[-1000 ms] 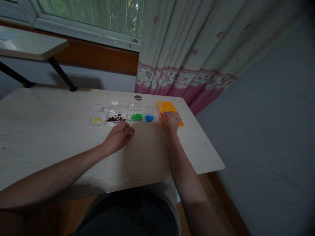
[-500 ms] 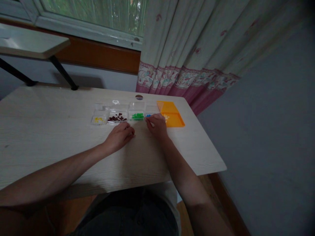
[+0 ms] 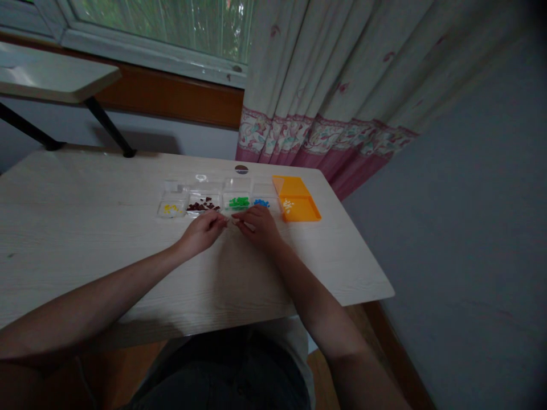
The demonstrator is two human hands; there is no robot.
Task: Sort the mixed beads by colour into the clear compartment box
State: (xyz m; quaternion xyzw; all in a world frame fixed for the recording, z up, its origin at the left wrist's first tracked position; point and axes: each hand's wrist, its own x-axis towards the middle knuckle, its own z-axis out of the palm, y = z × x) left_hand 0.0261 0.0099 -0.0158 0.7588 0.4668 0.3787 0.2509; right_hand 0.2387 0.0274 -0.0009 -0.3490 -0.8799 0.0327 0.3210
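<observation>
My left hand (image 3: 205, 229) is closed in a pinch in front of the box of dark brown pieces (image 3: 203, 205). Fingertip to fingertip with it, my right hand (image 3: 258, 225) also pinches, just in front of the green pieces (image 3: 239, 203) and blue pieces (image 3: 261, 203). Something tiny and pale shows between the fingertips, too small to name. Yellow pieces (image 3: 171, 209) lie in the leftmost clear box. At the right, white pieces (image 3: 288, 205) lie in an open orange box (image 3: 304, 208).
The boxes stand in a row on a pale wooden table (image 3: 106, 239), their clear lids folded back. A raised shelf (image 3: 60, 71) on black legs stands at the back left. A curtain (image 3: 299, 97) hangs behind the table. A round dark disc (image 3: 241, 169) is near the back edge.
My right hand has moved left and slightly nearer, from beside the blue pieces to my left hand. My left hand has shifted a little left and turned its fingertips toward the right hand.
</observation>
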